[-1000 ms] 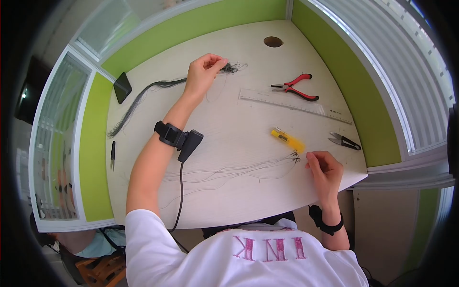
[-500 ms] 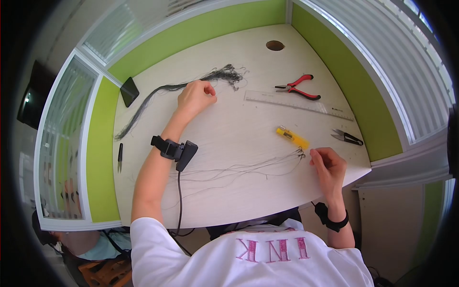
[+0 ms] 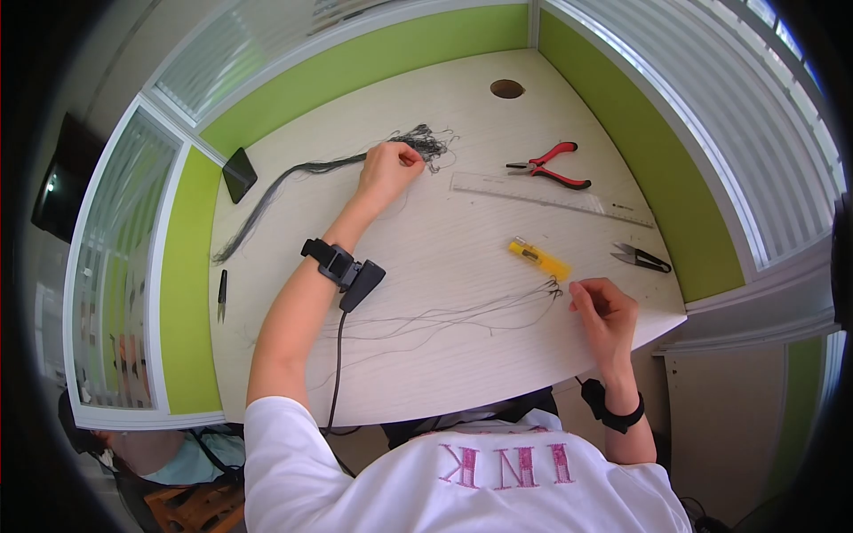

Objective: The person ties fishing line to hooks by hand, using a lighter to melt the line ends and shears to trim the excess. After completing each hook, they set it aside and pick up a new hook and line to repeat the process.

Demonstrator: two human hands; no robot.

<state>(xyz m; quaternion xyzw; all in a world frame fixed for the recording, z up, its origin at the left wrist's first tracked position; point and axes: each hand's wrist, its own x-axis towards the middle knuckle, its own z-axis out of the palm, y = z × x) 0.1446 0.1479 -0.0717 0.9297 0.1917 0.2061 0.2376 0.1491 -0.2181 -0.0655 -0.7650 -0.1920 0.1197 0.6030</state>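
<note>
A bundle of dark fishing lines with hooks (image 3: 423, 138) at its right end lies across the back left of the table. My left hand (image 3: 388, 175) is at the hook end, its thumb and finger closed together; anything between them is too small to make out. On the right, my right hand (image 3: 607, 322) hovers with its fingers curled and the tips pinched; what they hold, if anything, cannot be made out. Just left of those fingertips is a small cluster of hooks (image 3: 554, 287), with thin lines trailing leftward. Behind it lies a yellow lighter-like object (image 3: 542, 259).
Red-handled pliers (image 3: 555, 167) lie behind a clear ruler (image 3: 551, 199). Thread snips (image 3: 641, 258) are near the right edge. A black phone-like slab (image 3: 239, 175) and dark tweezers (image 3: 222, 296) lie on the left. Green partitions (image 3: 364, 75) border the table; another person's arm (image 3: 142, 450) shows lower left.
My left hand has moved right and slightly away from me, up to the hook end of the bundle. My right hand has barely shifted.
</note>
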